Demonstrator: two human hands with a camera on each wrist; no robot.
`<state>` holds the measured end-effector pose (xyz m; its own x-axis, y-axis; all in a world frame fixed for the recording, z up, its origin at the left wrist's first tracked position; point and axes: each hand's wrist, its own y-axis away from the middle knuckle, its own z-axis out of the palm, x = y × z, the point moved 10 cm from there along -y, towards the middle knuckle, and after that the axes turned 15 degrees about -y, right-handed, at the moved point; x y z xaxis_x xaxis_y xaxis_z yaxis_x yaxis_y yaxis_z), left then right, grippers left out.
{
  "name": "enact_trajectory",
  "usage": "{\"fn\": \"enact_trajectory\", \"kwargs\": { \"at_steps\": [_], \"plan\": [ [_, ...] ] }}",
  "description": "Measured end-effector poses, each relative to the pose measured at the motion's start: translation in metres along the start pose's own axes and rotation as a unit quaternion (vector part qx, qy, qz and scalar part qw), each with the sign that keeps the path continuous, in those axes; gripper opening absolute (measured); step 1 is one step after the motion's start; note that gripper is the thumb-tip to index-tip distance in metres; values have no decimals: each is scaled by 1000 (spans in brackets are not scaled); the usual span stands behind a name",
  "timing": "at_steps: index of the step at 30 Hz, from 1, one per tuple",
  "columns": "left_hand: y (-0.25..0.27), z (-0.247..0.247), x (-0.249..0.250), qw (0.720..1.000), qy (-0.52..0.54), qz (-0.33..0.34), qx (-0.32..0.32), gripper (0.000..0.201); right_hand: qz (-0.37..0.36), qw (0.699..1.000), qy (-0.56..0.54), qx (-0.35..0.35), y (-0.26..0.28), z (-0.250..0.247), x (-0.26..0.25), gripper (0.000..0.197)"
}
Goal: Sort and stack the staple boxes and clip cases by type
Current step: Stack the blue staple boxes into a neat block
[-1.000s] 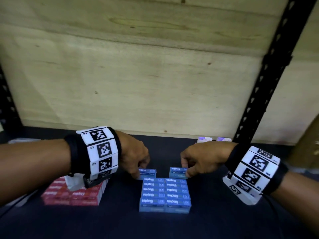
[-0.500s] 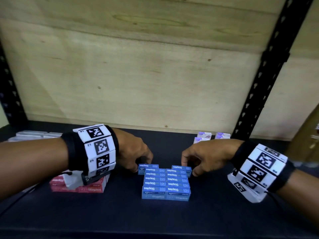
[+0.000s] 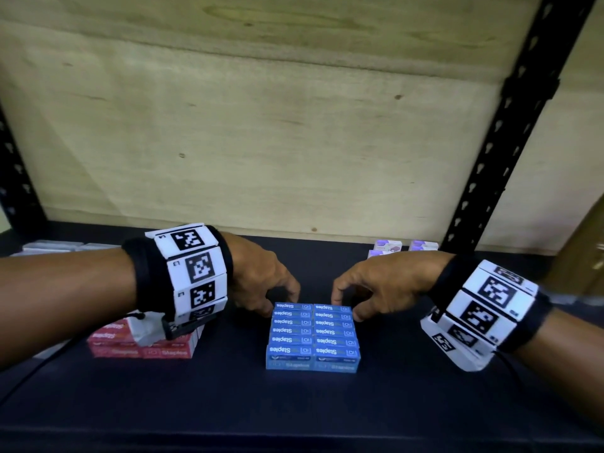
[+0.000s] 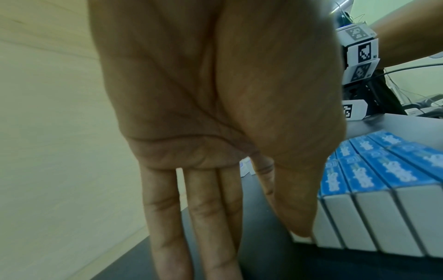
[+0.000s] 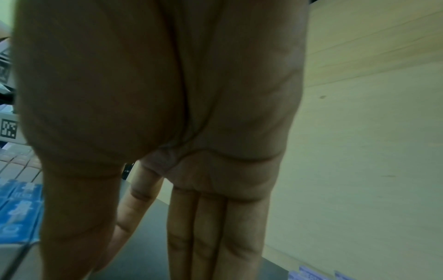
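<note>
The blue boxes (image 3: 313,335) sit in the middle of the dark shelf (image 3: 294,403). They lie side by side in two rows and touch each other, with their white ends showing in the left wrist view (image 4: 374,223). Each one has "Staples" on top.

The left hand (image 3: 258,282) is at the far left corner of the blue boxes. Its fingers (image 4: 167,217) are straight and hold nothing. Its thumb tip touches the end of the last box.

The right hand (image 3: 385,282) is at the far right corner of the blue boxes. Its fingers (image 5: 203,236) are straight too, with nothing in them. Its fingertips rest on the far box.

The red boxes (image 3: 143,344) sit to the left of the blue boxes, partly under the left wrist. Small purple and white cases (image 3: 405,250) stand behind the blue boxes to the right, near the wooden wall (image 3: 261,142). Pale flat cases (image 3: 55,248) lie far to the left of the blue boxes.
</note>
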<state>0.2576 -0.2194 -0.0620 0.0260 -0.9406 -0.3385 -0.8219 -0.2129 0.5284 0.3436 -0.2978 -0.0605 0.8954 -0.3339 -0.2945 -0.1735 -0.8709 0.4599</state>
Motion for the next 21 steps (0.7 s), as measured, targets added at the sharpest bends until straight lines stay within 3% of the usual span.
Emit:
{"fn": "enact_trajectory", "kwargs": {
  "at_steps": [8, 12, 14, 17, 21],
  "plan": [
    [8, -3, 0, 1000, 13, -10, -5, 39, 27, 1000, 6, 8, 5, -4, 6, 35],
    [21, -15, -9, 994, 103, -34, 33, 29, 44, 995, -88, 8, 20, -8, 10, 34],
    [28, -20, -9, 991, 121, -40, 32, 47, 47, 995, -86, 11, 31, -12, 5, 42],
    [34, -20, -4, 994, 104, -45, -1, 76, 78, 997, -20, -1, 45, -13, -2, 72],
    [29, -13, 0, 996, 69, -48, -15, 100, 107, 994, 15, -18, 47, -3, -6, 97]
  ]
}}
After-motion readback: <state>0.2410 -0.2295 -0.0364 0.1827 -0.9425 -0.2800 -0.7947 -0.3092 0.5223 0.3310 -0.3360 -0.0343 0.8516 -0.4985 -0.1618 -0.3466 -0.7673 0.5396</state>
